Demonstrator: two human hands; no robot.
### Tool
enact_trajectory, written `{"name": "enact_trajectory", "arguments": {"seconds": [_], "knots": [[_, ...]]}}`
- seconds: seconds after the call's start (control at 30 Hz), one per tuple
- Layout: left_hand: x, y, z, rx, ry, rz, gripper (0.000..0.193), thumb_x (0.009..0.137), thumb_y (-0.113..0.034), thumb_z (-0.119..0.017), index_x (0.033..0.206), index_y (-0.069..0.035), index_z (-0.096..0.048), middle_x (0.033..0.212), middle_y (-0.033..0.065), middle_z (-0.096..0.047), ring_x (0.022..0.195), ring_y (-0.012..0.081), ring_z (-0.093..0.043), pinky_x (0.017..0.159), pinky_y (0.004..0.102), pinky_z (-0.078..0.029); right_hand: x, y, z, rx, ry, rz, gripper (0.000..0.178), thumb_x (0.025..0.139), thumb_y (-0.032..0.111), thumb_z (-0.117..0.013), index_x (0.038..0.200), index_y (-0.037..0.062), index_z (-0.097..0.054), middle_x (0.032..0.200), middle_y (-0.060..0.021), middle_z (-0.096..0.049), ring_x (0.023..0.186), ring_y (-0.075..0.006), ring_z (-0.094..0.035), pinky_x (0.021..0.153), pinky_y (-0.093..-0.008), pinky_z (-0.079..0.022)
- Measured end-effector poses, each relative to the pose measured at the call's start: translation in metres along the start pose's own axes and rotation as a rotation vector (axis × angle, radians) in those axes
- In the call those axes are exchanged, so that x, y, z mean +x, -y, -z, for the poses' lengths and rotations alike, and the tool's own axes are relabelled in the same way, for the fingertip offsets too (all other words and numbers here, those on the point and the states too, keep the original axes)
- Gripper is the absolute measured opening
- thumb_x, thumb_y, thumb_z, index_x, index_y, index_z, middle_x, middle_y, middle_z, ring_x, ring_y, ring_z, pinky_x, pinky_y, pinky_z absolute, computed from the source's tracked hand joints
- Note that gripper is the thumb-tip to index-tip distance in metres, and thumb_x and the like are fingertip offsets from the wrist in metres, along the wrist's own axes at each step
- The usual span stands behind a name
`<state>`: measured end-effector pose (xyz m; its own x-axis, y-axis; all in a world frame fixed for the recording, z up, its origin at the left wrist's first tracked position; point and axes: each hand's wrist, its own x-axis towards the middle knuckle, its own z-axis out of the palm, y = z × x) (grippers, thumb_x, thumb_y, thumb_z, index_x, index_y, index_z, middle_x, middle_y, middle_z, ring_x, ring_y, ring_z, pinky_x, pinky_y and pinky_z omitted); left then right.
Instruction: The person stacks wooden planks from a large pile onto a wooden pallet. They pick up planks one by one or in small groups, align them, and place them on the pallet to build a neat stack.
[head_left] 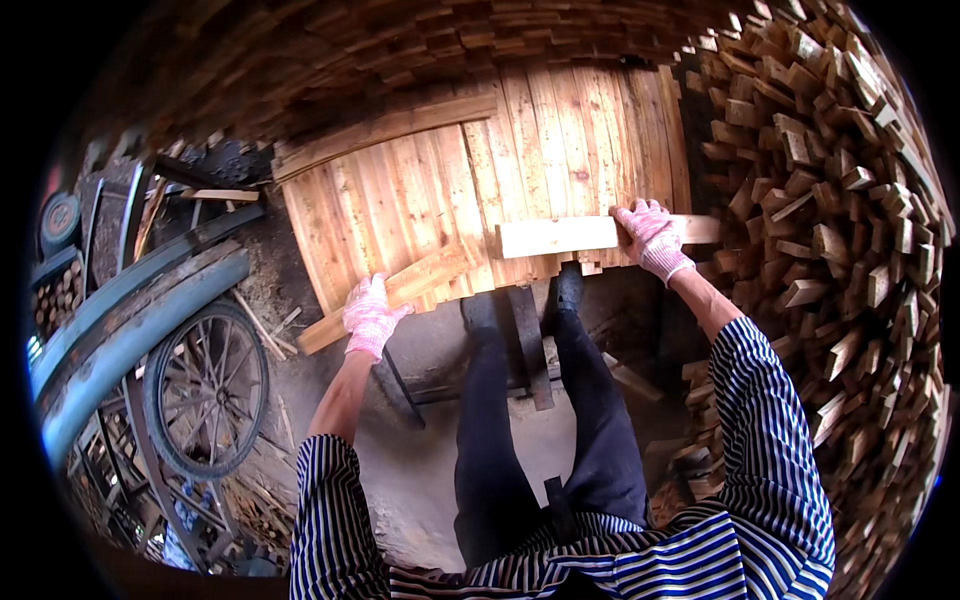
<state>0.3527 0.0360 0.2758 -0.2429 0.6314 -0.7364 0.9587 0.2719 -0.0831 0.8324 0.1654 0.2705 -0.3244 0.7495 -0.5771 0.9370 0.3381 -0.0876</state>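
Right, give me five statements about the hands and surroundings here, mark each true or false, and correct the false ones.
1. The left hand and right hand are both gloved. True.
2. The right hand grips a metal pipe. False: it grips a pale board.
3. The yellowish board at the left hand lies at a slant. True.
4. The spoked wheel is on the person's right. False: it is on the left.
5. Many wood pieces are piled on the person's right. True.
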Motion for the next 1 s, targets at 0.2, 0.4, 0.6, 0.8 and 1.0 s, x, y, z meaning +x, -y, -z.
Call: {"name": "enact_trajectory", "arguments": {"seconds": [0.2,0.4,0.6,0.8,1.0], "knots": [[0.077,-0.021,-0.077,0.266,-0.004,-0.215,0.075,0.075,-0.049,-0.087,0.135,-0.015,-0.057,0.130,0.0116,-0.061,0.127,0.0295,-0.056,0.110,0.0423,-0.043,0.022,-0.006,-0.111,-0.061,-0.037,0.006,0.038,0.090,0.022,-0.065,0.127,0.0266,-0.063,0.120,-0.0109,-0.064,0.120,-0.0312,-0.060,0.105,-0.0538,-0.042],[0.092,-0.015,-0.130,0.123,-0.306,-0.373,0.057,0.076,-0.020,-0.084,0.127,-0.012,-0.059,0.123,0.0131,-0.060,0.123,0.0340,-0.055,0.107,0.0445,-0.044,0.043,0.017,-0.150,-0.096,-0.147,-0.028,0.027,0.088,0.028,-0.063,0.114,0.0287,-0.067,0.108,-0.0032,-0.067,0.109,-0.0256,-0.063,0.097,-0.0549,-0.042],[0.089,-0.014,-0.126,0.051,-0.167,-0.410,0.065,0.077,0.004,-0.064,0.140,0.001,-0.050,0.137,0.0224,-0.055,0.131,0.0410,-0.051,0.115,0.0455,-0.040,0.043,0.000,-0.190,0.057,-0.487,-0.064,0.009,0.083,0.027,-0.063,0.092,0.0292,-0.065,0.093,0.0024,-0.060,0.097,-0.0198,-0.061,0.088,-0.0469,-0.047],[0.011,-0.095,-0.023,0.125,-0.032,-0.226,0.104,0.065,-0.025,-0.093,0.153,-0.005,-0.042,0.143,0.0231,-0.057,0.133,0.0355,-0.054,0.112,0.0434,-0.045,-0.037,0.071,-0.057,0.526,-0.179,-0.219,0.089,0.070,0.012,-0.079,0.150,0.0181,-0.042,0.140,-0.0249,-0.049,0.121,-0.0440,-0.058,0.098,-0.0518,-0.052],[-0.088,-0.185,0.012,-0.373,0.140,-0.732,0.081,0.082,-0.023,-0.081,0.152,-0.005,-0.045,0.146,0.0193,-0.056,0.133,0.0318,-0.055,0.112,0.0411,-0.043,-0.234,0.058,0.104,0.773,-0.353,-0.451,0.095,0.080,0.022,-0.078,0.160,0.0129,-0.027,0.155,-0.0296,-0.035,0.129,-0.0463,-0.055,0.106,-0.0473,-0.050]]}}
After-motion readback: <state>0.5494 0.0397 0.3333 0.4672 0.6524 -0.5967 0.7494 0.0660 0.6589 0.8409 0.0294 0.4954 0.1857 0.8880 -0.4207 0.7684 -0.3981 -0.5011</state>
